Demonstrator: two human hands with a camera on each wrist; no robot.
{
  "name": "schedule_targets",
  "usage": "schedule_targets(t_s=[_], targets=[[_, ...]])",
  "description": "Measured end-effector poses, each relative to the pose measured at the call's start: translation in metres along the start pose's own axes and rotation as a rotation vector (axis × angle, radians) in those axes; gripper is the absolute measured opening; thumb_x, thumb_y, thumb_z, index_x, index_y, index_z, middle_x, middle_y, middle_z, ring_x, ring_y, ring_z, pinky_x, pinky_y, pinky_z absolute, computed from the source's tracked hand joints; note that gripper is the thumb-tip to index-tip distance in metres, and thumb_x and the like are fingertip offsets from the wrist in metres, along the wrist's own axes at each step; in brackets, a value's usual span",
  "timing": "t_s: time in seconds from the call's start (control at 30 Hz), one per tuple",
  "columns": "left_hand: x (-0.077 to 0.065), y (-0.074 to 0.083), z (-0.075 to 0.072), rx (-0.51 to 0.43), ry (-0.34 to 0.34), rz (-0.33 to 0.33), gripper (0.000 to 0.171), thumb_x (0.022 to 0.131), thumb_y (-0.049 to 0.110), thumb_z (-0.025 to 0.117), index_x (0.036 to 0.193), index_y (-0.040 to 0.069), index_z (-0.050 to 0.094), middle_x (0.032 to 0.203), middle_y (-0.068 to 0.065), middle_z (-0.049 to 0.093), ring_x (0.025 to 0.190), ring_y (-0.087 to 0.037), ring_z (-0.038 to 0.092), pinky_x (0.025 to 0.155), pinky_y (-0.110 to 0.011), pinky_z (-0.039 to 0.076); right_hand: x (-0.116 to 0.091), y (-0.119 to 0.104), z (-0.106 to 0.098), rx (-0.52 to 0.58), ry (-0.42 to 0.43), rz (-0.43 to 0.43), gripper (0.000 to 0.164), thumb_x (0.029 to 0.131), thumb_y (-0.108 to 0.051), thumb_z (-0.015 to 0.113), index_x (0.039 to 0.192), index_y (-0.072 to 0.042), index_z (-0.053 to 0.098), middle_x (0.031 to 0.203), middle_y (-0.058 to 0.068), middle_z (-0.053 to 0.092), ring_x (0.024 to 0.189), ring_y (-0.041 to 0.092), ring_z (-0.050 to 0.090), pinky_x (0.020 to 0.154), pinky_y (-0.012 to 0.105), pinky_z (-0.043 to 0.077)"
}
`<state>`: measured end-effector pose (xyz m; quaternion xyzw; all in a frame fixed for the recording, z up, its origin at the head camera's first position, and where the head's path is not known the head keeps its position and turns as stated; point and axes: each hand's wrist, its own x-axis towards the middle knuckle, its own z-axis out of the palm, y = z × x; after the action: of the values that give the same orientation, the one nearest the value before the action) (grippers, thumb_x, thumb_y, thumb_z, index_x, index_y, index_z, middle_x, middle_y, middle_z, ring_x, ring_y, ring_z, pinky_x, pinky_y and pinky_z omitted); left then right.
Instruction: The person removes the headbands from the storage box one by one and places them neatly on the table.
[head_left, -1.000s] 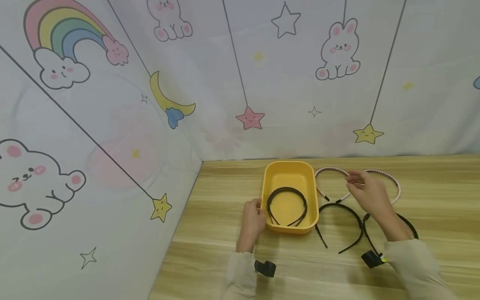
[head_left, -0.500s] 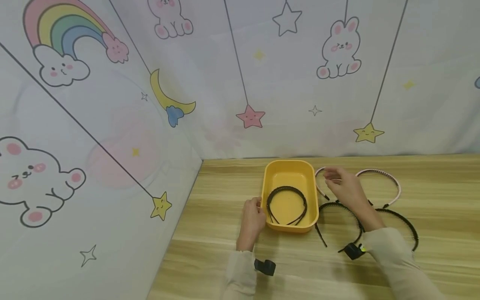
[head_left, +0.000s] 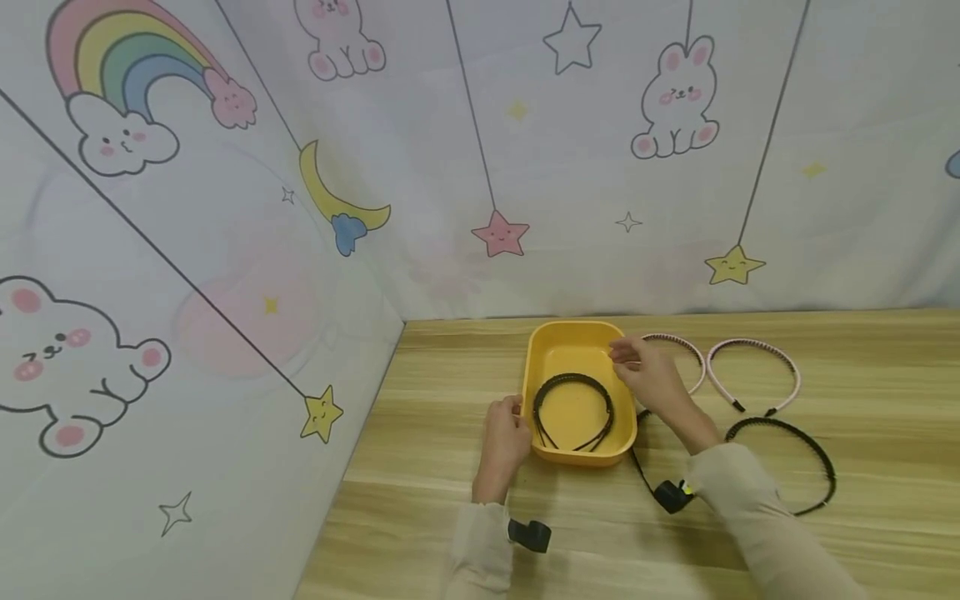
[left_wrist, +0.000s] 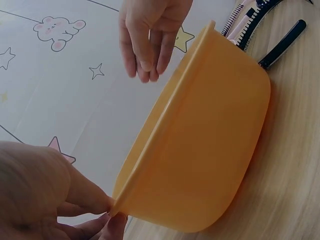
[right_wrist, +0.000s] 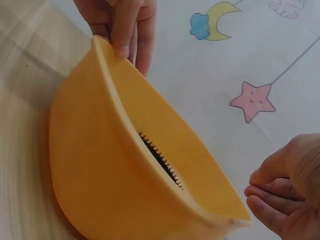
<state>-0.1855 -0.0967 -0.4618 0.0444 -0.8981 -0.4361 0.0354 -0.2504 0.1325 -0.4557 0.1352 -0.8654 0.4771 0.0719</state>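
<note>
A yellow plastic basin stands on the table, with black toothed headbands lying inside, apparently stacked. My left hand pinches its left rim between thumb and fingers, as the left wrist view also shows. Just at the right rim hovers my right hand, its fingers loosely bent and nothing between them. In the right wrist view, the fingers of the right hand are close to the rim but apart from it. A black headband on the table is largely hidden under the right forearm.
Two pink headbands lie to the right of the basin at the back. In front of them is another black headband. A cloth wall printed with rabbits and stars rises behind the table, and another stands at the left.
My right hand has moved left, from over the pink headbands to the basin's right rim, uncovering the right-hand pink and black headbands. The left hand keeps its grip on the basin.
</note>
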Motion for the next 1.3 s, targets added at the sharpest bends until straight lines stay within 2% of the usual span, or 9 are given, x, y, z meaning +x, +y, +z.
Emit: schedule_targets(t_s=[0.2,0.33,0.6,0.73,1.03,1.13,1.3], targets=[[0.0,-0.002,0.0,0.005,0.011,0.003,0.038,0.087,-0.007,0.052,0.125,-0.006,0.057,0.106,-0.016,0.059,0.092,-0.023,0.059,0.078,-0.032,0.053,0.007,-0.004,0.018,0.015,-0.066,0.023,0.035,0.091,0.003,0.055,0.125,0.01,0.052,0.113,0.027,0.061,0.105,0.039,0.06,0.092,0.048,0.05],[0.0,-0.003,0.0,0.003,0.013,0.007,0.038,0.086,-0.008,0.052,0.124,-0.006,0.057,0.105,-0.016,0.059,0.091,-0.023,0.059,0.077,-0.032,0.053,0.012,-0.006,0.028,-0.001,-0.071,0.02,0.034,0.09,0.003,0.056,0.123,0.011,0.053,0.111,0.027,0.062,0.103,0.039,0.061,0.089,0.046,0.052],[0.0,-0.001,0.0,0.01,0.018,0.0,0.037,0.086,-0.007,0.054,0.123,-0.006,0.058,0.103,-0.015,0.059,0.089,-0.022,0.06,0.076,-0.032,0.053,0.02,-0.005,0.041,-0.041,-0.088,0.075,0.036,0.089,0.002,0.056,0.124,0.009,0.053,0.112,0.025,0.062,0.103,0.037,0.061,0.089,0.045,0.052],[0.0,0.0,0.0,0.015,0.017,-0.003,0.037,0.086,-0.007,0.054,0.123,-0.006,0.059,0.103,-0.015,0.059,0.09,-0.022,0.06,0.076,-0.032,0.053,0.023,-0.003,0.044,-0.08,-0.105,0.098,0.036,0.089,0.002,0.053,0.124,0.009,0.052,0.114,0.025,0.061,0.105,0.037,0.06,0.09,0.045,0.051],[0.0,0.0,0.0,0.014,0.016,0.008,0.037,0.086,-0.007,0.054,0.123,-0.006,0.059,0.103,-0.016,0.059,0.089,-0.022,0.061,0.076,-0.031,0.053,0.032,-0.004,0.047,-0.147,-0.222,0.237,0.038,0.094,-0.003,0.051,0.131,0.005,0.046,0.125,0.023,0.055,0.118,0.035,0.052,0.097,0.046,0.046],[0.0,0.0,0.0,0.014,0.015,0.009,0.037,0.086,-0.007,0.054,0.123,-0.006,0.059,0.103,-0.016,0.059,0.089,-0.022,0.06,0.075,-0.031,0.053,0.034,-0.002,0.048,-0.177,-0.235,0.247,0.037,0.094,-0.004,0.051,0.13,0.004,0.046,0.124,0.022,0.056,0.116,0.035,0.053,0.094,0.045,0.048],[0.0,-0.001,0.0,0.009,0.01,0.005,0.037,0.086,-0.007,0.054,0.123,-0.006,0.059,0.103,-0.015,0.059,0.088,-0.021,0.06,0.074,-0.03,0.053,0.036,0.001,0.049,-0.237,-0.236,0.217,0.033,0.091,-0.001,0.053,0.123,0.007,0.052,0.113,0.021,0.06,0.105,0.033,0.058,0.084,0.042,0.051]])
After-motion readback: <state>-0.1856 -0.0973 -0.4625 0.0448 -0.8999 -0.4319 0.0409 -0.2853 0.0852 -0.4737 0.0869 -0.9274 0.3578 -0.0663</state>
